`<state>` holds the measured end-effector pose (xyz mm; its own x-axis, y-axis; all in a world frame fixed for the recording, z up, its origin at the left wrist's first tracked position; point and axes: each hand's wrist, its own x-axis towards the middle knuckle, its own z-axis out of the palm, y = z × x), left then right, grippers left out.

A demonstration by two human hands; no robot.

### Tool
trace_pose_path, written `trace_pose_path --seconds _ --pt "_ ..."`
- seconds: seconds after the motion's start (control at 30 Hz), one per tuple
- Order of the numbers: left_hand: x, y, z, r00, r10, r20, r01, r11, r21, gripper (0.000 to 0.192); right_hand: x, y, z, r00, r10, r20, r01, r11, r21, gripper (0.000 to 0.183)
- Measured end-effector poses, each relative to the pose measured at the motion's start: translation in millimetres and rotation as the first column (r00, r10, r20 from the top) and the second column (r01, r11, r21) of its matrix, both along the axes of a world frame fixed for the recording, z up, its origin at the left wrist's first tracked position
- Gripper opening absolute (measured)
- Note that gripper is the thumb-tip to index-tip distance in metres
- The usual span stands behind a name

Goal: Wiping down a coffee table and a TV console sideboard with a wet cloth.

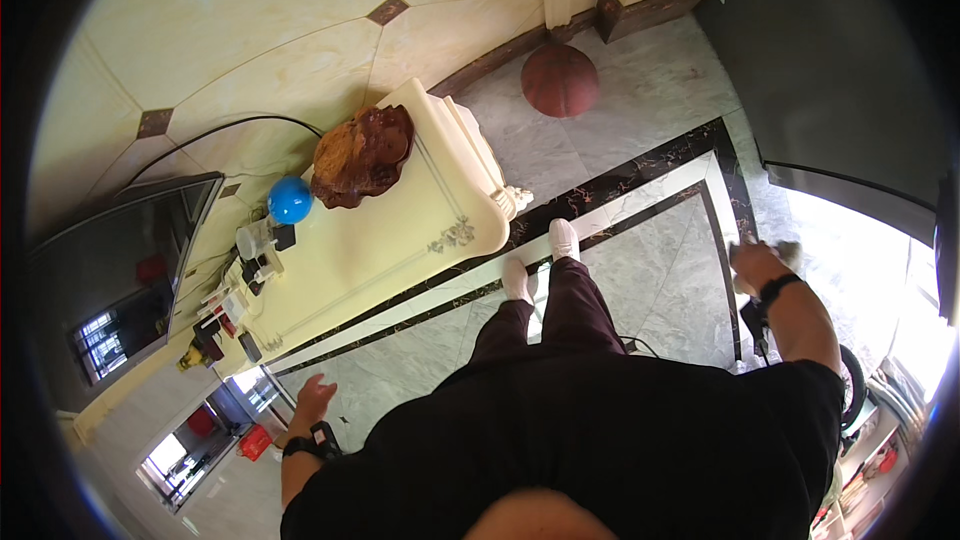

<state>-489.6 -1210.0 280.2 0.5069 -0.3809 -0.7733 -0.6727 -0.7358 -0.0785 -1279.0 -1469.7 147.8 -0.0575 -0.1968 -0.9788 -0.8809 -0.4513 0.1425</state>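
My left hand (316,397) hangs out to the side with nothing in it, its fingers slightly curled and apart. It is over the grey marble floor near the end of the cream cabinet (375,270). On the right, my right hand (754,267) grips a greyish, cloth-like item (789,253) that shows on both sides of the fingers; blur hides what exactly it is. Both wrists wear black straps. Ahead of my white shoes (564,240), a carved brown wooden piece (364,157) rests on the cabinet, beside a blue ball (290,200).
A basketball (560,80) lies on the floor by the wall. Small items, including a white power adapter (234,306), crowd the cabinet's rear edge before a television (127,277). A large dark panel (832,67) stands right; shelves (862,465) with goods are behind it.
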Motion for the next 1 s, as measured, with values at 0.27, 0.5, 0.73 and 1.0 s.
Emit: trace_pose_path --seconds 0.27,0.5,0.73,1.0 --pt "1 -32 -23 0.986 -0.126 -0.11 0.095 0.963 -0.254 0.062 -12 139 92 0.983 -0.179 -0.053 0.186 0.943 0.276 0.05" --pt "1 30 -16 0.984 -0.01 -0.179 -0.043 0.957 -0.286 0.061 40 242 111 0.9 -0.423 0.103 0.415 0.905 0.089 0.051" --pt "64 182 -74 0.997 0.03 0.072 0.002 0.911 -0.413 0.062 53 312 115 0.809 -0.52 0.274 0.567 0.813 -0.132 0.051" --pt "-12 284 -146 0.958 0.192 -0.213 -0.255 0.912 -0.322 0.061 19 378 113 0.573 -0.661 0.484 0.81 0.545 -0.216 0.052"
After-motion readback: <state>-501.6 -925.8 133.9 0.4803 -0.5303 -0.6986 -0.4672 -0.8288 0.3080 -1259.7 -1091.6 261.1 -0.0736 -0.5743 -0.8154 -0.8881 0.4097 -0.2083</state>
